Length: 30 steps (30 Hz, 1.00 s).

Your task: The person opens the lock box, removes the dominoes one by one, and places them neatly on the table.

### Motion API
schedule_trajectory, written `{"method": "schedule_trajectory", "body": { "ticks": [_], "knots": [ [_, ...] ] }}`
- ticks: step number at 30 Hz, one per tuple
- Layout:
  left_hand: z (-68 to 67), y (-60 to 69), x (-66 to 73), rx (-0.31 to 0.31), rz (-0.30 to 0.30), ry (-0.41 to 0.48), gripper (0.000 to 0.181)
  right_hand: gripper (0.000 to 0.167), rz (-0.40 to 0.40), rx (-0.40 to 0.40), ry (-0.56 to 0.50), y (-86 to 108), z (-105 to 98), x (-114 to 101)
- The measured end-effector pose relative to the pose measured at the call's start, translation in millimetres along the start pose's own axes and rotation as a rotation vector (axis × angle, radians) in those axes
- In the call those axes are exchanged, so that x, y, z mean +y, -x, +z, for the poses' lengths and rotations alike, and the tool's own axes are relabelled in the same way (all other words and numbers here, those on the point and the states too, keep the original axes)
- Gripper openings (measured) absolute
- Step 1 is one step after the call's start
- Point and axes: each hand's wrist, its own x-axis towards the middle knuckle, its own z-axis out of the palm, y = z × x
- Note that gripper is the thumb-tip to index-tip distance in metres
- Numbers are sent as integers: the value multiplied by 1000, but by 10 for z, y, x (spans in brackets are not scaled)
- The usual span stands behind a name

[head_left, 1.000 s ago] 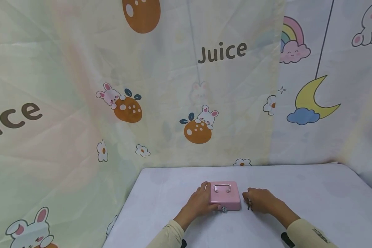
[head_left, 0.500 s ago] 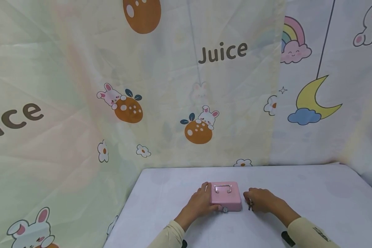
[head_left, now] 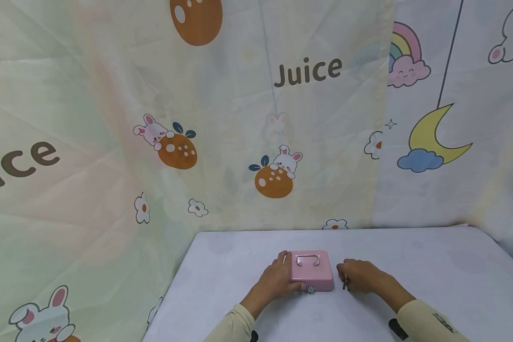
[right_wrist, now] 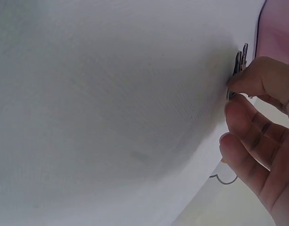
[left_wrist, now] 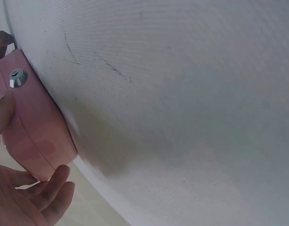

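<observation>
I saw a pink box (head_left: pixel 312 273) on the white tabletop (head_left: pixel 235 259), its left side held by the left grip (head_left: pixel 276 278). Just to its right, the right grip (head_left: pixel 362 275) pinched small metal pieces (right_wrist: pixel 238 63), probably keys. A slack pinch, I judged, might drop them; a loose left grip might let the box skid.

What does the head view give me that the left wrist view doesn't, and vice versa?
Head only: the silver handle on top of the pink box, and the yellow moon printed on the backdrop.
Left wrist only: the keyhole in the lock, too small to tell from the head, and thin dark lines on the white tabletop.
Both: the pink box, its lock, the white tabletop, the left hand holding the box, and the right hand, cropped in the left wrist view.
</observation>
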Motion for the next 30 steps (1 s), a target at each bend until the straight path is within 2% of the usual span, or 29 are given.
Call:
{"method": "schedule_trajectory", "body": {
  "ticks": [7,15,30],
  "knots": [
    [-35,0,26,-25,-17,-16,97,26,1,-10,-15,-10,-7,10],
    [-50,7,38,-32,-39,27,98,27,2,-11,-25,-18,9,31],
    [-50,4,41,-26,-29,24,98,21,2,4,-61,47,-43,52]
  ]
}}
